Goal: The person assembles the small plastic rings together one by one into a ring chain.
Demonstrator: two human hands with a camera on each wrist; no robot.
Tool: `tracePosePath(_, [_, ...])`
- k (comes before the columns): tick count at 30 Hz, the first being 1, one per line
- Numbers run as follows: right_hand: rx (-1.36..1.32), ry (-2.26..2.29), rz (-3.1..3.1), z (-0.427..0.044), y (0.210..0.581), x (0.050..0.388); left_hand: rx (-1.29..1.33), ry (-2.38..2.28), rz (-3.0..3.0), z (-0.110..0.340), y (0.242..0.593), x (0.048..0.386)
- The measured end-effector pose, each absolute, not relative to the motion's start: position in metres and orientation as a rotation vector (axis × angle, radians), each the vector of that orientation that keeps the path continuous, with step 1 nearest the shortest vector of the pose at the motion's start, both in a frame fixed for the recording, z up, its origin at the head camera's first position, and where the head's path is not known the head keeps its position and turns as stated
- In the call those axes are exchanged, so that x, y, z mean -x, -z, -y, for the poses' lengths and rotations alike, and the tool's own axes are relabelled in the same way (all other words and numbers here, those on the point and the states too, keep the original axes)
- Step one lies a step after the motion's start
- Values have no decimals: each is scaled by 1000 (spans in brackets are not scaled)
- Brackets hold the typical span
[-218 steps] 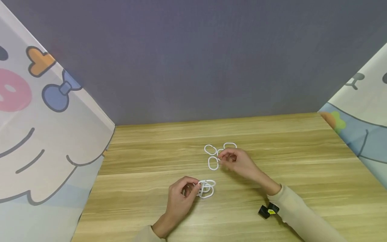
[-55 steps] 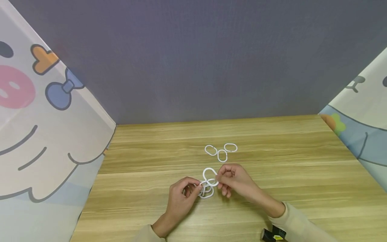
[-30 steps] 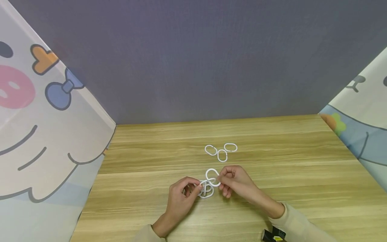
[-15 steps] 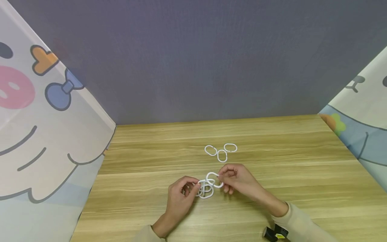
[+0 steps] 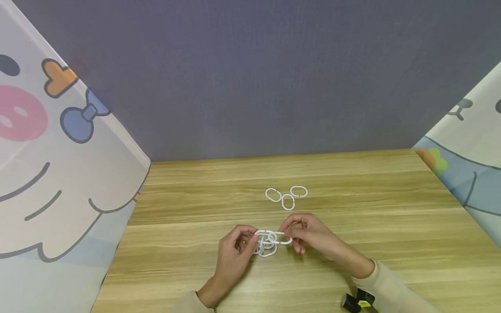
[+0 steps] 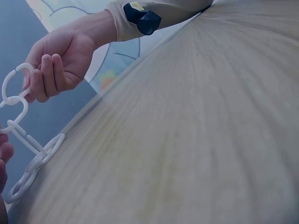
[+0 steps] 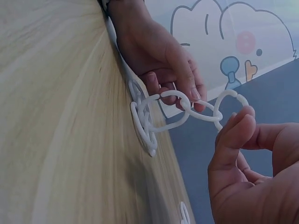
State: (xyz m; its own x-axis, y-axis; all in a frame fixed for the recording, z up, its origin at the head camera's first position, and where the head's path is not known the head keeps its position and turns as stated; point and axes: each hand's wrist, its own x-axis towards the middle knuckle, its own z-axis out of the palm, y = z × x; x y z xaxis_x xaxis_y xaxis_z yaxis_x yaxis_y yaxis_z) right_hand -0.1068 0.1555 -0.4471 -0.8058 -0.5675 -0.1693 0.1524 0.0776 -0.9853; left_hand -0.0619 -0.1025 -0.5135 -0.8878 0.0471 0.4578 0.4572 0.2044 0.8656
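Note:
My left hand (image 5: 233, 254) pinches a white plastic chain link between thumb and forefinger, low over the table. More joined links (image 5: 268, 255) hang from it and rest in a small heap on the wood. My right hand (image 5: 311, 232) pinches another white link (image 7: 227, 93) by its outer side. In the right wrist view this link passes through the one my left hand holds, and its small gap shows near the fingertips. The left wrist view also shows the two links (image 6: 10, 74) hooked together. My left fingers partly cover the heap.
Three loose white links, the left one (image 5: 267, 195), the middle one (image 5: 288, 209) and the right one (image 5: 298, 187), lie farther back on the wooden table (image 5: 195, 191). A grey panel (image 5: 250, 87) rises behind. A black device (image 5: 358, 301) sits at my right wrist.
Earlier my right hand was at the loose links; one of them is now in it, hooked to the chain. In the last second it has turned that link flatter and moved slightly right.

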Motion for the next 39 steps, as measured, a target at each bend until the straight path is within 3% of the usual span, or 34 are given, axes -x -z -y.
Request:
tracePosePath(10, [410,1766,-1694,-154,452,107,383,1742,2229,102,513,62])
tracePosePath(22, [409,1788,-1647,-152,456,106,801,1676,2018,103,515,62])
tracePosePath(39, [423,1785,-1622,-150,461,106,812,1673,1990,101,516,64])
